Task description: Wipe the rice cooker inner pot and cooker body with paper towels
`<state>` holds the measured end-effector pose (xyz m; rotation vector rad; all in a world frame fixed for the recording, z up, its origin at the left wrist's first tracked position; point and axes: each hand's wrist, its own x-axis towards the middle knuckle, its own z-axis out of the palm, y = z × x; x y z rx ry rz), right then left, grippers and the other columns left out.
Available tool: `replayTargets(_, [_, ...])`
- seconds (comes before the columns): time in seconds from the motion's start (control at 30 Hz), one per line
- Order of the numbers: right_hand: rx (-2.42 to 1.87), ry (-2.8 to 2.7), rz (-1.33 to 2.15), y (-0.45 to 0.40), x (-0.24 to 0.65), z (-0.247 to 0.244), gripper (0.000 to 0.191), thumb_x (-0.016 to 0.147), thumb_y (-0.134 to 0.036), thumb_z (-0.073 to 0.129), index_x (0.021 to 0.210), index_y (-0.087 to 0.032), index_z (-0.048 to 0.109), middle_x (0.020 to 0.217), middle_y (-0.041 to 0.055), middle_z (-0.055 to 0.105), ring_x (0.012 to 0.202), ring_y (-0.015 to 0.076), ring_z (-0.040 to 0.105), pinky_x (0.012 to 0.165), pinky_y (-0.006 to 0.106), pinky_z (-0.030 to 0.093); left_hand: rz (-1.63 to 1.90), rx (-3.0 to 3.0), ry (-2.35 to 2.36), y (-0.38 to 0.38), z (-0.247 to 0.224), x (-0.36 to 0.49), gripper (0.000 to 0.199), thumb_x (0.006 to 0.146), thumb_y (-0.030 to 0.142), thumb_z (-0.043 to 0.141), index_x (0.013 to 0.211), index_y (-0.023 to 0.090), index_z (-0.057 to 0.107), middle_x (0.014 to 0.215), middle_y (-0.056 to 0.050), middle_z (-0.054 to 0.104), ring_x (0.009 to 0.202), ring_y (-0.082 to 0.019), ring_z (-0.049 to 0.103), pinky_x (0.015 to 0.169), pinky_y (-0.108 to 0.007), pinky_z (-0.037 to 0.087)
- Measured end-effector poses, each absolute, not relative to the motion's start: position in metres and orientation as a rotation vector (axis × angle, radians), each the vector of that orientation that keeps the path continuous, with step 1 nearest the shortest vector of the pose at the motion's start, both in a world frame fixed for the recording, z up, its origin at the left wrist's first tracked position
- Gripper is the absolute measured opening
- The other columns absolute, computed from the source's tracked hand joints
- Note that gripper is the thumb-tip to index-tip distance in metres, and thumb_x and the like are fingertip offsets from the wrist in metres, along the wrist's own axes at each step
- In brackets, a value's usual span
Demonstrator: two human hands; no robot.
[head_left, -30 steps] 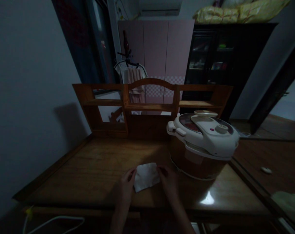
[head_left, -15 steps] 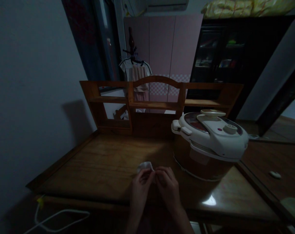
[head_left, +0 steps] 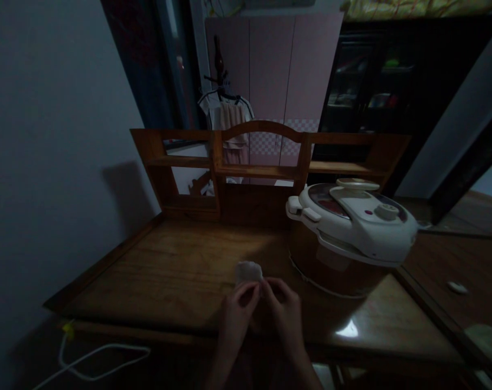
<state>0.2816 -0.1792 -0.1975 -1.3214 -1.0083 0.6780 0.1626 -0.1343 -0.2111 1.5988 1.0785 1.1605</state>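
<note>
A small, thin white piece, which looks like tissue or cloth, stands up between my hands above the near part of the wooden desk. My left hand pinches its lower edge between thumb and fingers. Close against it, my right hand pinches the right edge of the same piece, the fingertips of both hands nearly touching. In the dim light the exact material cannot be made out.
To the right on the desk stands a white-lidded electric cooker. Along the back edge runs a low wooden shelf. A white cable hangs at the front left. At the left is a wall.
The white piece has risen and spread out, showing more of its surface above my fingers. Both hands have shifted slightly to the right. The camera view has tilted down a little.
</note>
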Motion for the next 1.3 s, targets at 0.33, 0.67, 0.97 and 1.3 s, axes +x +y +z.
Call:
replayTargets(0.33, [-1.524,-0.794,0.534,-0.186,0.31,-0.214,0.039,0.083,-0.053,0.064,0.091,-0.016,0.074,0.089,0.0099,0.075,0.085,0.0272,0.07,0.076,0.034,0.054,1.193,1.427,1.268,-0.132,-0.222,0.136,0.036,0.083,0.05,0.06,0.091,0.016,0.068,0.093,-0.01,0.075,0.088,-0.023,0.072,0.079,-0.031,0.057])
replayTargets(0.67, [-1.954,-1.145,0.267,-0.231,0.321,-0.24,0.028,0.088,-0.043,0.052,0.093,-0.023,0.072,0.092,0.0102,0.077,0.081,0.0288,0.073,0.071,0.035,0.051,1.221,1.909,1.795,-0.164,-0.264,0.082,0.021,0.085,0.041,0.055,0.084,0.023,0.065,0.092,-0.006,0.072,0.089,-0.026,0.066,0.081,-0.039,0.048])
replayTargets(0.97, [-1.879,-1.407,0.086,-0.247,0.303,-0.242,0.06,0.088,-0.037,0.054,0.144,-0.018,0.046,0.132,0.0167,0.062,0.113,0.0311,0.065,0.088,0.041,0.055,1.396,2.27,1.788,-0.18,-0.229,0.088,0.036,0.086,0.034,0.058,0.119,0.022,0.055,0.123,-0.015,0.061,0.118,-0.033,0.055,0.102,-0.051,0.04])
replayTargets(1.3, [-1.604,-1.167,0.413,-0.197,0.29,-0.225,0.04,0.101,-0.046,0.041,0.111,-0.019,0.068,0.111,0.0124,0.073,0.096,0.0251,0.071,0.084,0.032,0.052,1.352,2.135,1.601,-0.146,-0.222,0.127,0.024,0.096,0.039,0.051,0.092,0.022,0.067,0.09,-0.007,0.071,0.086,-0.021,0.066,0.082,-0.032,0.048])
